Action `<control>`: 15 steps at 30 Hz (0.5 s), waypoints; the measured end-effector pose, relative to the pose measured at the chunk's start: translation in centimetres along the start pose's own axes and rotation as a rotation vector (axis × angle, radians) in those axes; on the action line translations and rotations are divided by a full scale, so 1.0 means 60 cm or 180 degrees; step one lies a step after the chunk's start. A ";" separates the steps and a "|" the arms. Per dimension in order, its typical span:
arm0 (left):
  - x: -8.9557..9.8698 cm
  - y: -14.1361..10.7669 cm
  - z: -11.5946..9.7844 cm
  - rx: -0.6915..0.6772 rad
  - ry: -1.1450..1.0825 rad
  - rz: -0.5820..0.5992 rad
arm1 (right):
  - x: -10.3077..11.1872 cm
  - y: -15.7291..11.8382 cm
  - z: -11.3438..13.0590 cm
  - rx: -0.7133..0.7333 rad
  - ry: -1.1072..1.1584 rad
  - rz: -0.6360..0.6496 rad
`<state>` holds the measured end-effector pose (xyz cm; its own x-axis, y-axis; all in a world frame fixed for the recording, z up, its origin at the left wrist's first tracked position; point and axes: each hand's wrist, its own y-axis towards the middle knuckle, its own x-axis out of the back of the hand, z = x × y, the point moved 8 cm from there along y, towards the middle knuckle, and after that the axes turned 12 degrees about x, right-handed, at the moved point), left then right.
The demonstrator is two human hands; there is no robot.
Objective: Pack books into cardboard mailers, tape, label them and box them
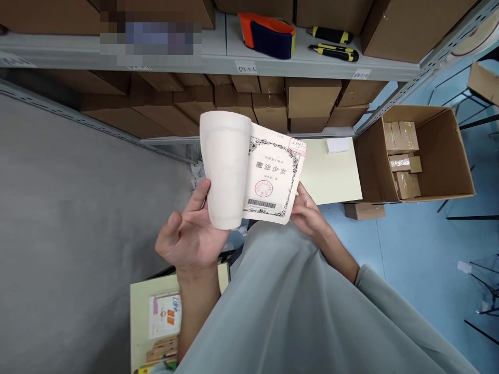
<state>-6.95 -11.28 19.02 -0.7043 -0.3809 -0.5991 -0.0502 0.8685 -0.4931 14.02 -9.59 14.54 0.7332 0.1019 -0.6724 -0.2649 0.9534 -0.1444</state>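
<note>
My left hand [195, 228] holds a plain white cup [225, 171] with a thick band at its rim. The palm faces up, the thumb stands away to the left, and one finger touches the cup's side; the other fingers are hidden behind it. At the right, my right hand [307, 213] pinches the edge of a cream printed booklet [273, 176]. An ornate black border, a title in Chinese characters, a round red stamp and a barcode mark its front. The cup overlaps the booklet's left edge.
A metal shelf [187, 49] bears cardboard boxes, an orange and navy strap-like item [271, 39] and two utility knives [335, 52]. An open carton [440, 161] stands right, beside a pale tabletop [327, 179]. Lower left, a small table [140, 311] carries a printed packet [165, 315].
</note>
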 end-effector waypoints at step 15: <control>0.003 0.004 0.007 -0.0079 0.0006 -0.0099 | 0.024 0.004 0.010 -0.0019 -0.0166 -0.0105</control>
<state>-6.79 -11.25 18.53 -0.7035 -0.4073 -0.5824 -0.0898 0.8638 -0.4957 15.38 -9.07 13.95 0.7732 0.0851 -0.6284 -0.2435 0.9549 -0.1702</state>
